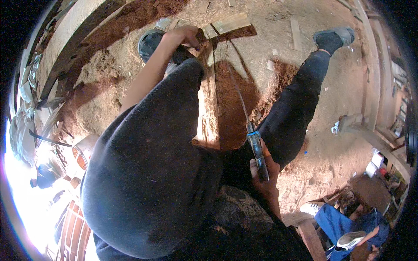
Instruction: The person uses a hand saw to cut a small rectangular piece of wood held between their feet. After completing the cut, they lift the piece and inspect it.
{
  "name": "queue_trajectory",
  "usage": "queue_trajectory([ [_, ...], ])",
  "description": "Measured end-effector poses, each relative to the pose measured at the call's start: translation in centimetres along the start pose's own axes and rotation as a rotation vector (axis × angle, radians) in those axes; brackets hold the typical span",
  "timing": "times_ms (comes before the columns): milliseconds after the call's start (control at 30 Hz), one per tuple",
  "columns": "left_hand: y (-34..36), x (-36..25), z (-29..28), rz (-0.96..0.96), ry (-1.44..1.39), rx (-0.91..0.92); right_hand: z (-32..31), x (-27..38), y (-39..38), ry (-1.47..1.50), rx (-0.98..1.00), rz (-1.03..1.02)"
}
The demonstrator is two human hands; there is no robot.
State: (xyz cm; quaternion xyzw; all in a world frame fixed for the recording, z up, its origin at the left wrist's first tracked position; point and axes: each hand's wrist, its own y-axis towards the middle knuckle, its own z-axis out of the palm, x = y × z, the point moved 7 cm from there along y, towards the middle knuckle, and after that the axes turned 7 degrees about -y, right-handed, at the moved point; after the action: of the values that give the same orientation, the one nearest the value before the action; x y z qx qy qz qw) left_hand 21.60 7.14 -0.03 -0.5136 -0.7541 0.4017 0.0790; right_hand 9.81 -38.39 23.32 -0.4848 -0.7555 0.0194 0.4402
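One tool (pixel 256 147) lies in the right hand (pixel 270 172).

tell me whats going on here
A person has the right hand closed around the dark handle of a long tool, its thin shaft slanting forward, to the right of a wooden beam between their legs. The left hand is at the beam's far end; whether it grips anything is unclear. Another person's blue trousers show at lower right.
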Motion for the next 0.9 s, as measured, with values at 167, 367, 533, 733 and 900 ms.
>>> queue_trajectory([
  [167, -4.6, -5.1, -1.3, -0.075, 0.073, -0.373, -0.6, 0.0, 0.3, -0.036, -0.011, 0.02],
  [367, -5.8, -6.2, -2.2, -0.019, 0.11, -0.294, -1.2, 0.9, 1.2, -0.027, 0.041, 0.139],
  [533, -6.0, -7.5, -2.4, 0.125, 0.048, -0.573, -1.2, 0.5, 1.8, -0.016, -0.09, -0.022],
  [733, -3.9, -7.2, -2.0, 0.103, 0.189, -0.56, -0.4, 0.0, 1.4, -0.052, -0.041, 0.013],
  [900, -3.4, -7.2, -2.7, -0.016, 0.007, -0.309, -0.2, 0.9, 1.6, 0.017, -0.01, 0.099],
])
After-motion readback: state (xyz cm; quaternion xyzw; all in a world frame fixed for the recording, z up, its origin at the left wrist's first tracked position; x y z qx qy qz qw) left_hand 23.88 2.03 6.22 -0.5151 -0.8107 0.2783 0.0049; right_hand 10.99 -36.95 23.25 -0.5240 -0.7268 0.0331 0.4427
